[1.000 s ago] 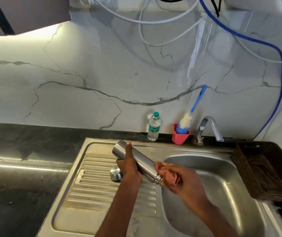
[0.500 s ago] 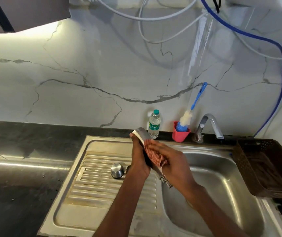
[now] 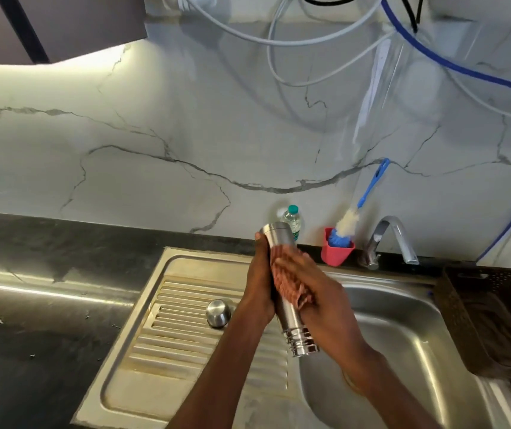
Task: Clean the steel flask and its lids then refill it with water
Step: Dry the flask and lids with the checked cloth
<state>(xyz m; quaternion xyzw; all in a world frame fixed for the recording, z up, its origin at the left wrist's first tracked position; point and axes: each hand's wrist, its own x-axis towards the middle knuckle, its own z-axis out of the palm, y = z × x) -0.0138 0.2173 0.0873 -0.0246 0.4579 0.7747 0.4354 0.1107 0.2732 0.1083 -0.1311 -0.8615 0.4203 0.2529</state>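
Note:
My left hand (image 3: 258,283) grips the steel flask (image 3: 292,323), which is held upside down over the sink edge, threaded mouth pointing down and toward me. My right hand (image 3: 319,292) holds a reddish scrub pad (image 3: 288,281) against the flask's body. The flask's base end sticks up above both hands. A round steel lid (image 3: 218,312) lies on the ribbed draining board (image 3: 167,342), just left of my left wrist. No water runs from the tap (image 3: 395,239).
The sink basin (image 3: 402,342) lies below and right of the flask. A red cup (image 3: 336,250) with a blue-handled bottle brush (image 3: 368,193) and a small plastic water bottle (image 3: 292,221) stand at the back. A dark basket (image 3: 492,320) sits right. Black counter (image 3: 31,320) spreads left.
The flask swung from lying tilted with its mouth to the right to nearly upright with its mouth down. My right hand moved from the mouth end up onto the body with the pad.

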